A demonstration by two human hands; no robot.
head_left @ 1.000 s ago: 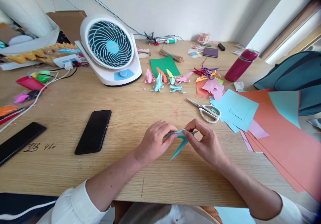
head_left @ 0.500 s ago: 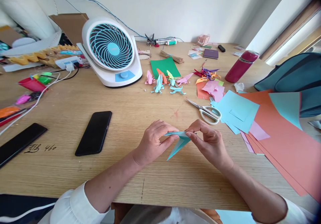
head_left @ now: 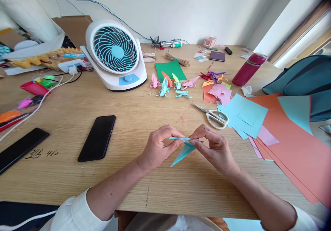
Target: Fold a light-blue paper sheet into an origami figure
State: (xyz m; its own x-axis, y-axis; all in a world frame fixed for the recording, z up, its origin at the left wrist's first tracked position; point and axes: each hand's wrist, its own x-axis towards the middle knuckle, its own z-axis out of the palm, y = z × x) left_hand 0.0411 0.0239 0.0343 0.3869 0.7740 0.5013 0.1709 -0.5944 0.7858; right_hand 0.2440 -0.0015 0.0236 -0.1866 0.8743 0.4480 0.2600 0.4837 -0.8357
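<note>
Between my hands is a folded piece of light blue paper (head_left: 183, 154), held above the table near its front edge. My left hand (head_left: 160, 146) pinches its left end between thumb and fingers. On the other side, my right hand (head_left: 215, 148) pinches the top edge close to the middle. A pointed flap hangs down to the lower left from the fold. Fingertips cover part of the upper edge. White-handled scissors (head_left: 216, 118) lie just beyond my right hand. Farther back stand several small folded paper figures (head_left: 163, 88) in blue, pink, orange and green.
A white fan (head_left: 116, 55) stands at the back left, with a black phone (head_left: 97, 138) in front of it. Blue sheets (head_left: 245, 110) and large orange sheets (head_left: 297, 155) cover the right side. A red flask (head_left: 249, 69) stands behind them, near a teal bag (head_left: 297, 79).
My right fingers have shifted slightly left along the paper's top edge. The hanging flap has tilted a little lower and to the left. Both hands keep their pinch.
</note>
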